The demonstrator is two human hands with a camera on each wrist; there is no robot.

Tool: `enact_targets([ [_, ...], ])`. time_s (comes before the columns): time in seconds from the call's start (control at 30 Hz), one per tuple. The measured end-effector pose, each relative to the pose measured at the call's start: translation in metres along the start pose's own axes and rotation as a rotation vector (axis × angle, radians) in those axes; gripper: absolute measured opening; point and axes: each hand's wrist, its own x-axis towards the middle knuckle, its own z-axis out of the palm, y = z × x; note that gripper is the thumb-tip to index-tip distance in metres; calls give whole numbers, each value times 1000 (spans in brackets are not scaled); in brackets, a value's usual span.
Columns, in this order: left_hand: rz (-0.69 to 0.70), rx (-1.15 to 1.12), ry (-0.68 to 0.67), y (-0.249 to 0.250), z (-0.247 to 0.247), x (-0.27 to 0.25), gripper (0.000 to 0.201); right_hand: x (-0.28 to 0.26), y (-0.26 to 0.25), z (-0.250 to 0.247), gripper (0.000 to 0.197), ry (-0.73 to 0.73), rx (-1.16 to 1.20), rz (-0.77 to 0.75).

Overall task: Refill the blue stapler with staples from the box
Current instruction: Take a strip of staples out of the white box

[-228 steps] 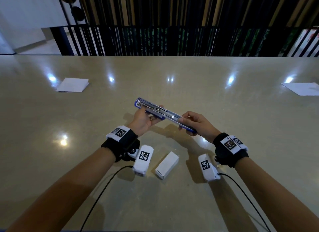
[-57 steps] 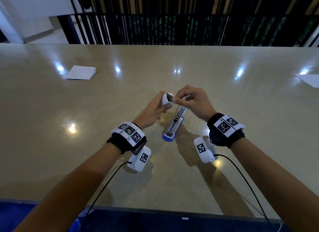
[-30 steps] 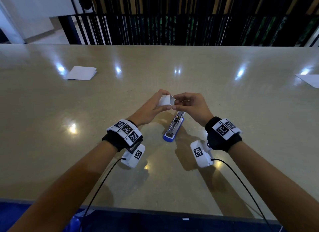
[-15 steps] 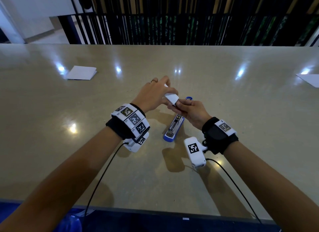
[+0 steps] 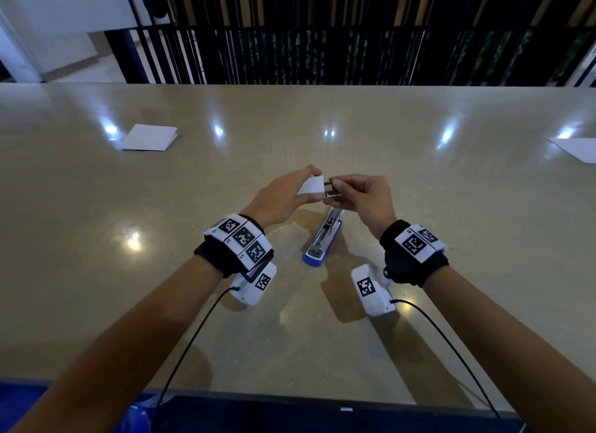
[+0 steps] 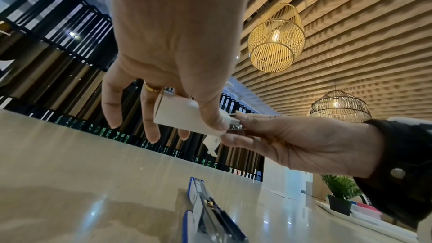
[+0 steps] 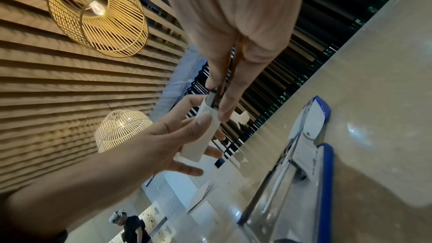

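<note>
Nearest the person, the blue stapler lies on the beige desk between the two forearms, swung fully open, so its metal staple channel faces up and its length runs away from the body. The left wrist view shows the same stapler flat on the polished surface below the hands.

Just beyond and above the stapler, both hands meet in the air. The left hand holds the small white staple box, thumb on one face and fingers curled behind it, the open end turned toward the other hand. The right hand pinches a dark strip of staples between thumb and forefinger; the strip sticks partway out of the box mouth. In the right wrist view the strip sits at the box opening, with an open flap hanging from the carton.

Farther out, a folded white paper lies to the left on the desk, and another white sheet lies at the right edge. Behind the desk stands a black slatted railing.
</note>
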Motion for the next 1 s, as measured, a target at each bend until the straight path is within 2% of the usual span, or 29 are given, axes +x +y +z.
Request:
enact_targets([
  [0.13, -24, -138, -46, 0, 5, -3, 46, 0, -7, 0, 15, -2, -37, -26],
  [0.23, -39, -152, -34, -2, 9, -3, 46, 1, -10, 3, 15, -10, -87, -46],
  [0.5, -36, -347, -48, -2, 11, -2, 30, 5, -11, 3, 10, 61, -115, -124],
  [0.73, -106, -432, -25, -9, 15, -4, 51, 8, -9, -5, 7, 90, -10, -63],
  [0.8, -117, -447, -18, -10, 15, -4, 57, 7, -8, -7, 11, 96, 5, -46],
  [0.9, -121, -486, -21, -9, 15, -4, 58, 5, -5, -11, 18, 96, -26, -40],
  [1.0, -136, -546, -25, -7, 14, -4, 54, 3, -3, -12, 11, 42, -50, -24],
])
